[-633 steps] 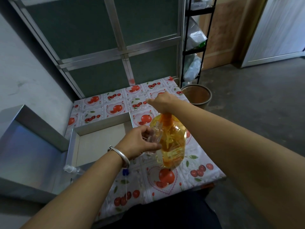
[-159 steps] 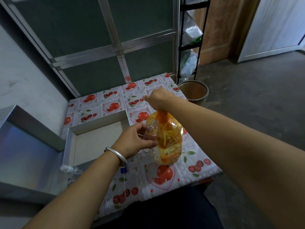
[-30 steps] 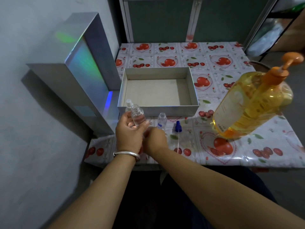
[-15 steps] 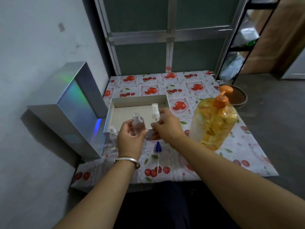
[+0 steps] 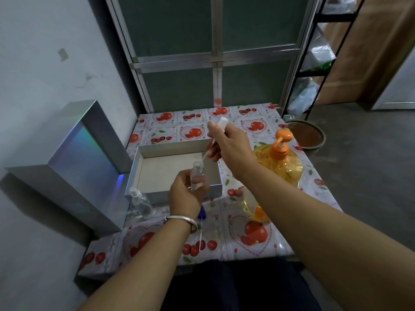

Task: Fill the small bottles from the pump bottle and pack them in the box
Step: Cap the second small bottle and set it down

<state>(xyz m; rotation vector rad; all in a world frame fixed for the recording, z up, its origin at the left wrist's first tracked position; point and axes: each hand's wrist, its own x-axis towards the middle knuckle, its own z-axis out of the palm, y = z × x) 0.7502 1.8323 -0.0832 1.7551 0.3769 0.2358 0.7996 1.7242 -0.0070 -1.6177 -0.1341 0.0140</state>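
Fingers of my left hand [image 5: 186,194] curl round the small clear plastic bottle [image 5: 197,178] and hold it upright over the near edge of the open grey cardboard box [image 5: 143,153], mouth up, so the cap can go straight in. My right hand [image 5: 229,142] pinches the white spray cap [image 5: 221,122] above and slightly to the right, with its thin dip tube [image 5: 205,156] slanting down so the tip sits at the bottle's mouth; I judge the tube must be threaded in before the cap can be seated. Just right of my right forearm stands the big yellow pump bottle with the orange pump head [image 5: 281,158], close enough that my elbow could knock it. Another small clear bottle with a white cap [image 5: 140,202] stands at the box's near left corner, and a blue cap with its tube [image 5: 201,213] lies on the fruit-patterned counter [image 5: 258,234] beneath my left wrist. The shiny silver box lid [image 5: 83,158] leans against the wall on the left, out of the way.
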